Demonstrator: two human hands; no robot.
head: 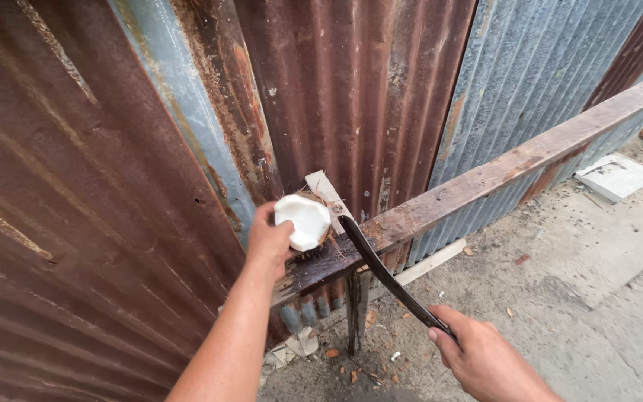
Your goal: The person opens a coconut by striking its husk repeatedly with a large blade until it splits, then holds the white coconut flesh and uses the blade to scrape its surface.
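The left hand [268, 242] wraps its fingers around a peeled white coconut [303, 221], pressing it down on the top of a rusty, weathered rail [485, 179] that runs along a wall of corrugated metal sheets [113, 186]. The right hand [481, 361] has its fingers closed tight on the handle of a long dark blade [388, 275], whose tip lies just beside the coconut, resting at the rail's edge. A short pale wooden strip [325, 190] juts up behind the coconut. Husk scraps litter the concrete ground [597, 298] below.
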